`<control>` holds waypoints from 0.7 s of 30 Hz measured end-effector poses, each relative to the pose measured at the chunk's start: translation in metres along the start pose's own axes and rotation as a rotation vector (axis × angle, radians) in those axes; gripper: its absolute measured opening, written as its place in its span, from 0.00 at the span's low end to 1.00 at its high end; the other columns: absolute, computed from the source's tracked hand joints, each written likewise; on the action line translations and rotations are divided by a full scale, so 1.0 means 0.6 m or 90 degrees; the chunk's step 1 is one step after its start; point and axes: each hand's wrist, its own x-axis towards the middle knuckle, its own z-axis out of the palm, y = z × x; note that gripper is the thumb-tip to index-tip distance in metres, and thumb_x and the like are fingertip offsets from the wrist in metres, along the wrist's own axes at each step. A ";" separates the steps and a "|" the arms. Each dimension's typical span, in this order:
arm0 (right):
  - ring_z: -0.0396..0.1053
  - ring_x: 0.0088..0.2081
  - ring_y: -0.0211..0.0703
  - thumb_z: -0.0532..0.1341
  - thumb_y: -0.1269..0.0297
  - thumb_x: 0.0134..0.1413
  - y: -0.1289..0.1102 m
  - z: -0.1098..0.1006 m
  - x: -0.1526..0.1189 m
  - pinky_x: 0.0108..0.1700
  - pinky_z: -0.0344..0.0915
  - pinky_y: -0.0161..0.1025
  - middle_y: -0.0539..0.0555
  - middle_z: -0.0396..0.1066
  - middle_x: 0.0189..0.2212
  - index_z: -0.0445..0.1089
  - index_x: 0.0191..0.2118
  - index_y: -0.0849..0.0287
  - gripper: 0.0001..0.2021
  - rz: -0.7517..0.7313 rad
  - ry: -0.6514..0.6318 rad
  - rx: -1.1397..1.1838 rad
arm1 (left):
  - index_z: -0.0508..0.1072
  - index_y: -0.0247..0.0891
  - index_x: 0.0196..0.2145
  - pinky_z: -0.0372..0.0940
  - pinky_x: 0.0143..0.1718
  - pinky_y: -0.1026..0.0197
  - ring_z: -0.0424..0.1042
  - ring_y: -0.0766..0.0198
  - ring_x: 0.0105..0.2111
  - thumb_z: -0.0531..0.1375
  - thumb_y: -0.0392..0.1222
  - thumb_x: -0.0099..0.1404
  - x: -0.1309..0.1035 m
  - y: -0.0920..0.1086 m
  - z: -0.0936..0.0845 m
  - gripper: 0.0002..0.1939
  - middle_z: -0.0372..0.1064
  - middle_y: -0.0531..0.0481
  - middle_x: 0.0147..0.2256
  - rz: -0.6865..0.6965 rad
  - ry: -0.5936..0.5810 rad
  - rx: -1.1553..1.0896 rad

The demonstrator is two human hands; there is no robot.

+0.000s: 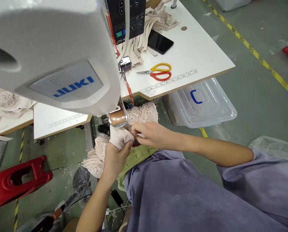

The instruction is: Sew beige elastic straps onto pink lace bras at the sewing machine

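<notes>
Just below the head of a white JUKI sewing machine (73, 80), my left hand (116, 156) grips a pale beige piece of fabric (119, 137) between thumb and fingers. The fabric hangs from beside the machine's brown and metal front part (118, 116). At the fabric's right edge, my right hand (153, 135) is closed in a pinch. Something small and whitish shows under its fingers, too hidden to name. Bunched beige lace (141, 114) lies behind my hands, and more lace (99, 158) hangs to the left. Green cloth (137, 159) rests across my lap.
On the white table (202, 42) are scissors (158, 71) with yellow and red handles, a black phone (160, 42) and beige fabric strips (144, 35). A clear lidded box (206, 103) stands below at the right. Red plastic furniture (20, 180) is on the floor at left.
</notes>
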 end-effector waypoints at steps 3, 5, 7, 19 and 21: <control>0.61 0.27 0.37 0.55 0.72 0.59 -0.001 -0.005 0.002 0.33 0.51 0.35 0.47 0.68 0.29 0.63 0.42 0.57 0.07 0.002 -0.007 -0.007 | 0.81 0.37 0.38 0.64 0.32 0.64 0.69 0.63 0.30 0.64 0.45 0.65 0.008 0.000 0.004 0.10 0.75 0.50 0.30 -0.002 0.002 -0.006; 0.63 0.28 0.38 0.56 0.70 0.59 0.003 -0.010 0.006 0.33 0.52 0.35 0.48 0.69 0.30 0.64 0.45 0.57 0.08 0.017 -0.015 -0.002 | 0.81 0.36 0.39 0.65 0.34 0.63 0.70 0.62 0.31 0.65 0.45 0.64 0.013 0.000 0.006 0.10 0.77 0.49 0.32 -0.002 0.006 -0.023; 0.67 0.31 0.40 0.58 0.68 0.59 0.010 -0.015 0.012 0.34 0.54 0.35 0.50 0.73 0.33 0.67 0.46 0.57 0.10 0.043 -0.030 0.018 | 0.81 0.36 0.39 0.67 0.36 0.63 0.72 0.61 0.33 0.66 0.44 0.63 0.018 0.000 0.007 0.10 0.78 0.48 0.33 -0.003 0.009 -0.046; 0.64 0.24 0.34 0.63 0.56 0.55 0.033 -0.014 0.020 0.25 0.55 0.32 0.47 0.73 0.26 0.76 0.41 0.59 0.13 0.274 -0.101 0.443 | 0.80 0.34 0.35 0.71 0.38 0.60 0.76 0.60 0.33 0.72 0.43 0.55 0.046 -0.023 0.014 0.12 0.80 0.48 0.32 -0.051 0.027 -0.244; 0.64 0.24 0.33 0.63 0.57 0.54 0.027 -0.012 0.018 0.25 0.55 0.31 0.46 0.73 0.26 0.75 0.40 0.59 0.12 0.287 -0.067 0.442 | 0.79 0.34 0.32 0.70 0.36 0.62 0.75 0.63 0.30 0.73 0.41 0.54 0.050 -0.026 0.019 0.11 0.78 0.50 0.29 -0.048 0.040 -0.277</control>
